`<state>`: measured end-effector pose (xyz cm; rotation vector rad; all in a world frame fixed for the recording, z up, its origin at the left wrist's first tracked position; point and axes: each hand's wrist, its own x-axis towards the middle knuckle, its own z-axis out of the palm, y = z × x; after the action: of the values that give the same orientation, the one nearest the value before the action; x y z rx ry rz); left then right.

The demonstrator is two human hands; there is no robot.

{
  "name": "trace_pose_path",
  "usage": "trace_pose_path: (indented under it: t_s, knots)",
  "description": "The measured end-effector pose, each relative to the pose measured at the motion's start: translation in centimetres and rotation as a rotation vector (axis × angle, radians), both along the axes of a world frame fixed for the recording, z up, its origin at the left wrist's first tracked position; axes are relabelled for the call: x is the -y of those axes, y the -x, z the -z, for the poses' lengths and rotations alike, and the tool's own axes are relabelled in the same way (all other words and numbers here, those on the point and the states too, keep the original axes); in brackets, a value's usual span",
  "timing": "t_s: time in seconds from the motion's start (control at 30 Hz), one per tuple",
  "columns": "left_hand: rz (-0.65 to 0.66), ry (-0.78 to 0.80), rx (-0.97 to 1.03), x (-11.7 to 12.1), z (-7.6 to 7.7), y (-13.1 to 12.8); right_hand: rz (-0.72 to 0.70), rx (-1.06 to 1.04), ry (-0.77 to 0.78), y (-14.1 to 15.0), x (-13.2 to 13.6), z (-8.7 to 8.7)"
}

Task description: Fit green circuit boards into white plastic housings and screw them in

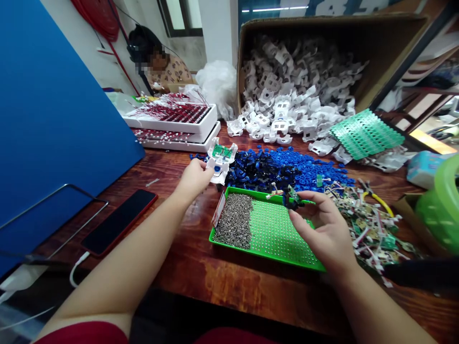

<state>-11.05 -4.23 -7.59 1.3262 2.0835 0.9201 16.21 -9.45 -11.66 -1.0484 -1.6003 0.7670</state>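
Observation:
My left hand (195,179) grips a white plastic housing (219,165) by its near edge. A green circuit board (222,152) sits in the housing's upper part, and a blue round piece shows below it. Between thumb and fingers my right hand (324,224) pinches a small black part with a circuit board (292,198), a short wire with a white plug trailing to its left. This part is above a green tray (265,258), whose left side is filled with small metal screws (233,222). Black parts (254,169) and blue rings (308,162) lie heaped behind the tray.
Loose circuit boards with wires (373,234) are piled at right, beside yellow-handled pliers (382,203). A cardboard box (390,38) spills white housings (297,110) at the back. White foam trays (204,122) stand back left; a phone (120,220) lies at left. Another person (172,69) sits beyond.

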Motion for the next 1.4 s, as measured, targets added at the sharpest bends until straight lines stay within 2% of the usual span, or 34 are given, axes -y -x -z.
trace_pose_path:
  t_s: [0.07, 0.13, 0.17, 0.23, 0.27, 0.33, 0.43, 0.57, 0.7, 0.8, 0.93, 1.1, 1.17, 1.27, 1.4]
  knots:
    - [0.052, -0.100, 0.071, 1.3, -0.4, -1.4, 0.041, 0.034, -0.083, -0.2, 0.0, -0.1]
    - [0.142, -0.175, 0.183, 2.8, -0.4, -3.6, 0.121, 0.090, -0.245, -0.5, 0.0, -0.4]
    - [0.204, -0.200, 0.260, 3.6, -0.3, -4.8, 0.170, 0.128, -0.347, -0.7, 0.0, -0.6]
    - [0.390, -0.226, 0.539, 5.3, 0.1, -7.2, 0.259, 0.221, -0.533, -1.1, 0.0, -1.1]
    - [0.436, -0.218, 0.607, 6.0, 0.4, -8.2, 0.295, 0.272, -0.599, -1.2, 0.0, -1.4]
    - [0.478, -0.182, 0.659, 7.2, 1.0, -9.7, 0.344, 0.378, -0.675, -1.4, 0.0, -1.9]
    - [0.497, -0.179, 0.586, 8.1, 1.7, -10.6, 0.354, 0.547, -0.711, -1.3, -0.1, -2.2]
    - [0.507, -0.247, 0.452, 8.2, 2.5, -10.3, 0.280, 0.661, -0.653, -0.9, -0.1, -2.2]
    - [0.476, -0.260, 0.501, 8.2, 2.9, -9.8, 0.165, 0.648, -0.555, -0.4, 0.3, -2.1]
    - [0.436, -0.268, 0.621, 8.4, 3.1, -9.7, 0.158, 0.625, -0.521, -0.1, 0.6, -2.0]
    - [0.415, -0.205, 0.902, 8.7, 2.9, -9.8, 0.155, 0.569, -0.473, 0.1, 0.6, -1.9]
    - [0.511, -0.045, 1.215, 8.6, 2.8, -9.9, 0.045, 0.442, -0.392, 0.2, 0.5, -1.8]
    - [0.511, 0.014, 1.313, 8.6, 2.9, -9.9, -0.003, 0.391, -0.376, 0.1, 0.5, -1.8]
    - [0.484, 0.085, 1.396, 8.6, 3.1, -9.7, -0.041, 0.299, -0.300, 0.1, 0.6, -1.7]
    - [0.573, 0.158, 1.386, 8.7, 3.0, -9.7, -0.007, 0.184, -0.211, 0.1, 0.4, -1.4]
